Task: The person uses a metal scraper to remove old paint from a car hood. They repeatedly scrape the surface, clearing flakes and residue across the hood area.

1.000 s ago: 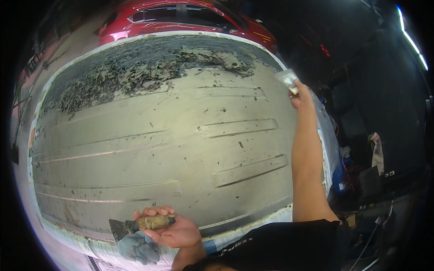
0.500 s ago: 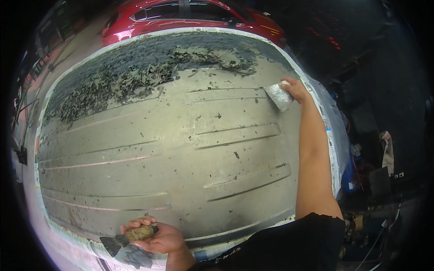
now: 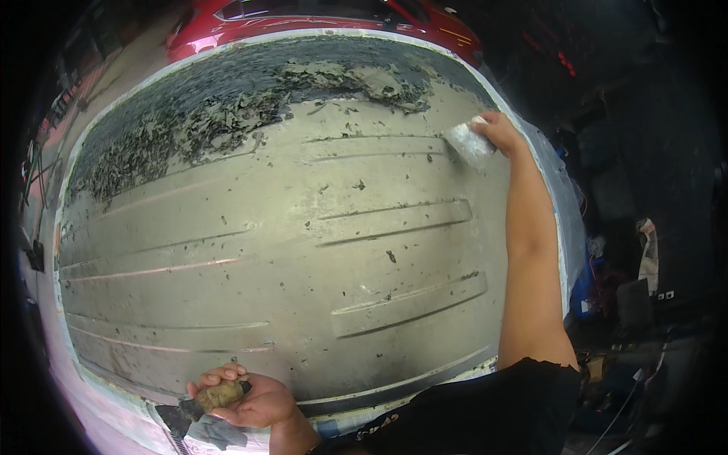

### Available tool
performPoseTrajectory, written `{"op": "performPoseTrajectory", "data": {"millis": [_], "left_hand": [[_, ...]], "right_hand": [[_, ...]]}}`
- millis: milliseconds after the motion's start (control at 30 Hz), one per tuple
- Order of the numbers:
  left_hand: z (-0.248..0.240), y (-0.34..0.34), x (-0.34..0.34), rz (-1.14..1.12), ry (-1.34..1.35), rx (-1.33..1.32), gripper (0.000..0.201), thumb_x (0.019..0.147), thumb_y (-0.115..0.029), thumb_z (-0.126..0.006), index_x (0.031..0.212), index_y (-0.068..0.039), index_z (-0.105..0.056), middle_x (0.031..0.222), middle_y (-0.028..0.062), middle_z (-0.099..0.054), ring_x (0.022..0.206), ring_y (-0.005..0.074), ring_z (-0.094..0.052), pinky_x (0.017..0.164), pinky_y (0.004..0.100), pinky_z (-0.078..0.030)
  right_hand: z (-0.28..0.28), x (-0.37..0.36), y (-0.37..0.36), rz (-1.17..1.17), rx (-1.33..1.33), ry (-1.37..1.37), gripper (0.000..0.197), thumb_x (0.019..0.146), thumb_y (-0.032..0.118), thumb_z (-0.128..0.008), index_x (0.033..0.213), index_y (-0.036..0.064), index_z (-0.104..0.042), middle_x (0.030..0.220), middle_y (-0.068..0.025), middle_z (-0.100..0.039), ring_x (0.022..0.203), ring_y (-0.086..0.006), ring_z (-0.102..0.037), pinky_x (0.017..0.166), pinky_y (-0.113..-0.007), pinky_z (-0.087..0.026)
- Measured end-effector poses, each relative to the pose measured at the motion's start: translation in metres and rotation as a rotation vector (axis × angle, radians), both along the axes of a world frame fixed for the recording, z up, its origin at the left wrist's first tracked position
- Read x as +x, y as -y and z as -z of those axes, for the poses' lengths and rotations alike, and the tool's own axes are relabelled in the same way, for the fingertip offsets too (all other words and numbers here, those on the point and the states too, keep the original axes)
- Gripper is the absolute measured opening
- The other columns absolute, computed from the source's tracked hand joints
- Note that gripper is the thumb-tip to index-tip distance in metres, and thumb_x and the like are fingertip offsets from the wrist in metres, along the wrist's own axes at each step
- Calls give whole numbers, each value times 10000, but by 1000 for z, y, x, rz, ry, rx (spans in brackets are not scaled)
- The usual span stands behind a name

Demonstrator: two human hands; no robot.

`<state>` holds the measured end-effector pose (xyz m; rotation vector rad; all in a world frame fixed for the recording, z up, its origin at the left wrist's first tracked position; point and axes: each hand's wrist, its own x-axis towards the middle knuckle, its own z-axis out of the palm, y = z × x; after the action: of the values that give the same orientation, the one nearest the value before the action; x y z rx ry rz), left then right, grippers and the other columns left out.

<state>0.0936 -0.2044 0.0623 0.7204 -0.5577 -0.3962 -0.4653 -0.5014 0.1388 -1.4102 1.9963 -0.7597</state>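
Note:
At the near left edge of a ribbed metal panel (image 3: 303, 273), my left hand (image 3: 258, 402) is turned palm up, fingers curled around the stubby yellowish handle of a scraper (image 3: 220, 396). The scraper's dark, flared blade points left, beside a grey crumpled cloth (image 3: 216, 432). My right arm is stretched far over the panel's right side. There my right hand (image 3: 500, 133) grips a shiny, whitish, fan-shaped piece (image 3: 470, 144) by its narrow end; its wide edge lies toward the bare metal. I cannot make out its exact kind.
Dark, wrinkled, flaking coating (image 3: 189, 129) covers the panel's far part, and loose flecks dot the metal. Pale masking (image 3: 64, 220) lines the rim, with clear plastic sheeting (image 3: 565, 197) hanging at the right. Beyond the far edge stands a red car (image 3: 318, 26).
The view has shifted slightly, so the panel and the left hand appear a little further left. My right hand appears slightly further out, still gripping the whitish piece.

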Motion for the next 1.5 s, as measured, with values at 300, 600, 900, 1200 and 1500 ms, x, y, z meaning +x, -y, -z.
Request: {"op": "performPoseTrajectory", "data": {"millis": [300, 600, 900, 1200, 1500], "left_hand": [[-8, 1, -4, -10, -29, 10, 572, 1054, -465, -430, 1405, -18, -367, 1038, 96, -511, 809, 187, -516, 679, 314, -465], [-3, -4, 0, 15, -2, -9, 578, 1062, -455, -420, 1448, -31, -353, 1069, 80, -504, 840, 187, -496, 721, 316, -447], [-2, -3, 0, 30, 19, -13, 573, 1067, -455, -408, 1448, -30, -353, 1077, 85, -501, 857, 183, -492, 726, 315, -449], [-2, -6, 2, 63, 33, -20, 583, 1070, -457, -410, 1462, -31, -339, 1079, 87, -495, 864, 182, -486, 726, 312, -445], [0, -4, -2, 70, 8, -35, 577, 1067, -448, -413, 1457, -29, -337, 1075, 83, -492, 866, 179, -486, 732, 310, -445]], "right_hand": [[-6, 70, 25, -132, -49, -5, 342, 849, 170, -782, 1128, -23, -736, 934, -110, -745, 751, -181, -677, 681, -352, -535], [-3, 7, 17, 134, 46, -193, 340, 754, 159, -856, 1023, -33, -773, 887, -124, -753, 745, -226, -704, 681, -374, -551], [-12, 26, 24, -32, 72, -164, 358, 741, 136, -862, 1036, -44, -769, 908, -130, -757, 778, -223, -708, 743, -366, -553], [-11, 54, 27, -30, 33, 27, 354, 787, 182, -856, 1063, -19, -759, 902, -101, -747, 763, -192, -686, 687, -363, -532], [17, -11, -1, 119, -54, 13, 327, 830, 189, -822, 1077, -10, -743, 930, -86, -740, 767, -184, -684, 679, -340, -529]]}}
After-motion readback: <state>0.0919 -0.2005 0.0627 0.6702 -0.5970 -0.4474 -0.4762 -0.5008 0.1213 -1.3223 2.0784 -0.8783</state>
